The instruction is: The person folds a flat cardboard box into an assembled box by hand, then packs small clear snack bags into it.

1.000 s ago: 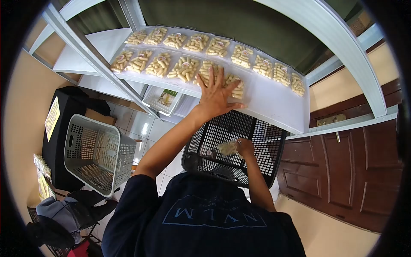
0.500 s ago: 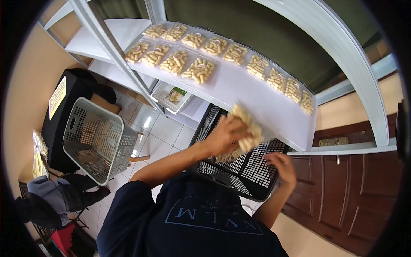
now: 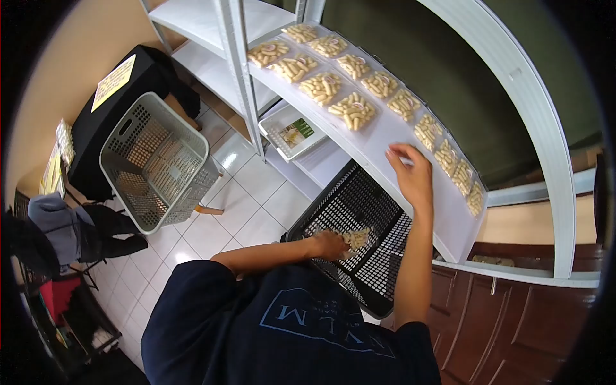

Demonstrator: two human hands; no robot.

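Observation:
My left hand (image 3: 330, 246) is down in the black mesh basket (image 3: 385, 298), its fingers closed at the edge of a clear bag of pale finger-shaped snacks (image 3: 358, 239). Part of that bag is hidden by the hand. Raised over the front part of the white shelf (image 3: 443, 212), my right hand (image 3: 414, 174) holds nothing, thumb and fingers apart. Beyond it, similar snack bags (image 3: 403, 104) lie in a long back row. A shorter front row ends with a snack bag (image 3: 352, 110) to the left of my right hand.
A grey perforated basket (image 3: 154, 173) stands at left on a wooden-legged support, near a black-covered table (image 3: 90, 154). A small white tray (image 3: 295, 131) sits on a lower shelf. Metal uprights (image 3: 234, 77) frame the shelving. At right is a brown wooden door (image 3: 475, 321).
My left hand has gone from above the basket, where it held a snack bag, down into it. My right hand has risen from over the basket to the shelf. The view has turned.

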